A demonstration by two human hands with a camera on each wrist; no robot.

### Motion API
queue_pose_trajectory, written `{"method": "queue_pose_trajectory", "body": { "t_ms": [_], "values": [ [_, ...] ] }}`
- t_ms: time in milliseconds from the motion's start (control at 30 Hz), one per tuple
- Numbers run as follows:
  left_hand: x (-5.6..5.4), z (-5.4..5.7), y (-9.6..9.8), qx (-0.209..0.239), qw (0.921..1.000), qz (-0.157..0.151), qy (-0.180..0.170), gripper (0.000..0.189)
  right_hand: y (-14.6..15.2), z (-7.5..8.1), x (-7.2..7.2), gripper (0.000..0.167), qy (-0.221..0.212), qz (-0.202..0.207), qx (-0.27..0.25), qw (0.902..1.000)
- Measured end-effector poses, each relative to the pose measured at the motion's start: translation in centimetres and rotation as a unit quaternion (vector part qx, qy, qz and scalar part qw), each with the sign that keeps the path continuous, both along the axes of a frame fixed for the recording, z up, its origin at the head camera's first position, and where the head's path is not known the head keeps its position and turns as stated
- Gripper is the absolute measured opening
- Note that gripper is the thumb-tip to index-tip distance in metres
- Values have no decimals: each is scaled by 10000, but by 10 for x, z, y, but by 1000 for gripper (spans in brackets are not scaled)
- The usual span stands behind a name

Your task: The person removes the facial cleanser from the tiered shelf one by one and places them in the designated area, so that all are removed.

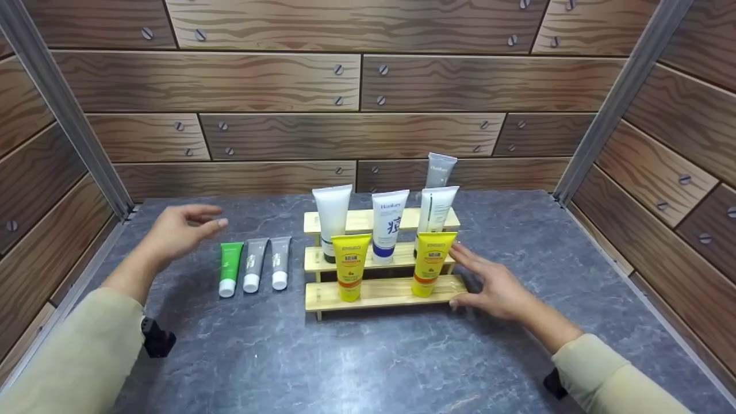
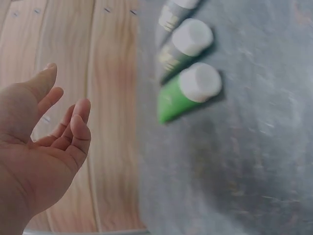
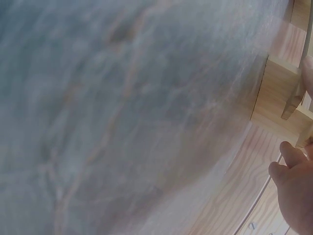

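My left hand [image 1: 183, 233] hovers, fingers loosely extended and holding nothing, beside and above a green tube [image 1: 231, 265] with a white cap. Two grey tubes [image 1: 253, 267] lie parallel to its right. At the right end of a three-step wooden rack [image 1: 385, 292], my right hand [image 1: 494, 287] spreads, thumb by the lowest step and fingertips by the middle one. Two yellow tubes [image 1: 349, 270] stand on the lowest step. White tubes [image 1: 332, 215] fill the middle step, the central one [image 1: 390, 221] with a blue base. One grey tube [image 1: 441, 168] rises behind, its lower part hidden.
Everything stands on a grey marbled tabletop [image 1: 356, 356]. Wood-patterned walls [image 1: 276, 135] enclose the back and both sides, with metal posts [image 1: 618, 100] at the rear corners. A dark wrist device [image 1: 156, 338] sits at the left sleeve.
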State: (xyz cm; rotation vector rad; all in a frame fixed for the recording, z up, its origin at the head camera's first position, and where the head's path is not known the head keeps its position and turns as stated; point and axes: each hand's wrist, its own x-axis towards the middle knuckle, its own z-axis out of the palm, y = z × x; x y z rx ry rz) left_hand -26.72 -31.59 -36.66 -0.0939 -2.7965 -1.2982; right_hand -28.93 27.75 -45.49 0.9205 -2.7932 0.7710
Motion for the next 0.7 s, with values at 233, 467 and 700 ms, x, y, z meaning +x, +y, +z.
{"method": "queue_pose_trajectory", "body": {
  "t_ms": [233,467,700],
  "values": [
    [-2,38,21,-35,9993,-156,332,52,-1,0,1,101,-87,-61,28,9999],
    [-5,73,49,-126,9967,-428,683,46,-2,0,0,101,-141,-78,-3,9999],
    [-5,108,82,-199,9925,-788,915,44,-2,1,1,102,-92,-102,-4,9999]
  ]
}}
